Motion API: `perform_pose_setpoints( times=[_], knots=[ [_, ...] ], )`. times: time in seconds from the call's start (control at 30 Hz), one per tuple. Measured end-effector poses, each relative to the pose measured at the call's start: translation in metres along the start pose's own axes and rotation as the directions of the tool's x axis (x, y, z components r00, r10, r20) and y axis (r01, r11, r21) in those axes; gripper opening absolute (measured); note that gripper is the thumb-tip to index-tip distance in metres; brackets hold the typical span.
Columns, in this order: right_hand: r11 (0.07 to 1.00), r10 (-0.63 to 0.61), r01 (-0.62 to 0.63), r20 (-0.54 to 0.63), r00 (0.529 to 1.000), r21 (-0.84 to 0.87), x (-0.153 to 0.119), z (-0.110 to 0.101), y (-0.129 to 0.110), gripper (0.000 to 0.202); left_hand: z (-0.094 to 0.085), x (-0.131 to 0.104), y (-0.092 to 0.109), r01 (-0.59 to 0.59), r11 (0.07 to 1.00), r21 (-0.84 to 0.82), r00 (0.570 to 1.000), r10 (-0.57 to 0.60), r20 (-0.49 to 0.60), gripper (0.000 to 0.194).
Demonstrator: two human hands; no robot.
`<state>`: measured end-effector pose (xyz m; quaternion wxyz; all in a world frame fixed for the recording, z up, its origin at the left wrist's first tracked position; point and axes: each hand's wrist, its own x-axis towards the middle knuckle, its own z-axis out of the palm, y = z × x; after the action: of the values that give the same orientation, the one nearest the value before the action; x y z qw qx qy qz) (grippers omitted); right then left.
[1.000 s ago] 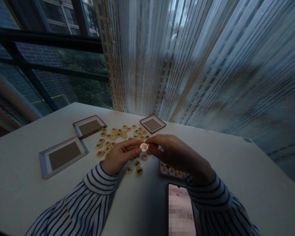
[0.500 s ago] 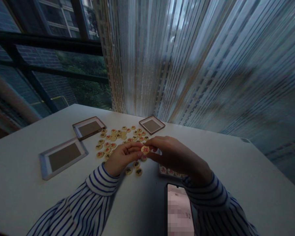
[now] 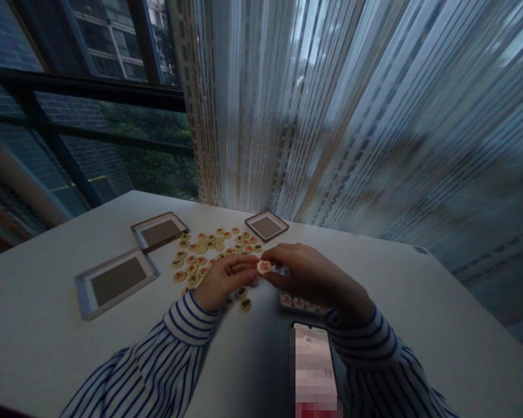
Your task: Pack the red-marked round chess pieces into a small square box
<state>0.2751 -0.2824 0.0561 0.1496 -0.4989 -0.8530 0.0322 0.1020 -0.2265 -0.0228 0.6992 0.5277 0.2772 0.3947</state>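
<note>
My right hand (image 3: 303,270) is closed in a pinch on a round, pale xiangqi piece (image 3: 264,266) with a red character facing me. From the other side the fingertips of my left hand (image 3: 226,278) meet the same piece, thumb and fingers closed about its edge. Whether more pieces sit behind it is hidden. Below and behind my left hand, several xiangqi pieces (image 3: 192,270) lie scattered on the white table (image 3: 226,360), marked red or black, some blank side up. Under my right wrist, a shallow tray (image 3: 283,307) holds a row of red-marked pieces, partly covered.
Two shallow box parts, a white-edged one (image 3: 79,290) and a brown-edged one (image 3: 135,232), lie at the left. Another box part (image 3: 248,223) lies at the back. A phone (image 3: 316,360) rests by my right forearm. A string curtain (image 3: 253,145) hangs behind the table.
The piece between my hands shows a different red character from before and sits slightly further right. My hands have barely shifted; the whole view has moved a little.
</note>
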Motion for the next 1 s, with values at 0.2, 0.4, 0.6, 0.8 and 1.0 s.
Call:
perform_pose_setpoints(
  times=[0.2,0.4,0.6,0.8,1.0],
  knots=[
    [0.993,0.113,-0.116,-0.063,0.992,-0.037,-0.016,-0.014,0.007,0.025,0.005,-0.002,0.005,-0.002,0.995,0.098,0.997,0.009,-0.076,0.041],
    [0.972,0.210,-0.218,-0.092,0.973,-0.086,-0.027,-0.023,0.019,0.023,0.015,-0.002,0.001,-0.019,0.977,0.211,0.996,0.037,-0.084,0.036],
    [0.973,0.191,-0.203,-0.111,0.975,-0.107,-0.034,-0.024,0.029,0.022,0.039,-0.003,-0.013,-0.096,0.738,0.668,0.993,0.120,0.009,0.034],
    [0.970,0.197,-0.211,-0.123,0.973,-0.117,-0.037,-0.024,0.036,0.021,0.055,-0.004,-0.020,-0.203,0.324,0.924,0.979,0.054,0.196,0.057],
    [0.961,0.227,-0.237,-0.084,0.970,-0.139,-0.035,-0.023,0.042,0.020,0.054,-0.008,-0.027,-0.211,0.228,0.951,0.977,0.008,0.215,0.054]
  ],
)
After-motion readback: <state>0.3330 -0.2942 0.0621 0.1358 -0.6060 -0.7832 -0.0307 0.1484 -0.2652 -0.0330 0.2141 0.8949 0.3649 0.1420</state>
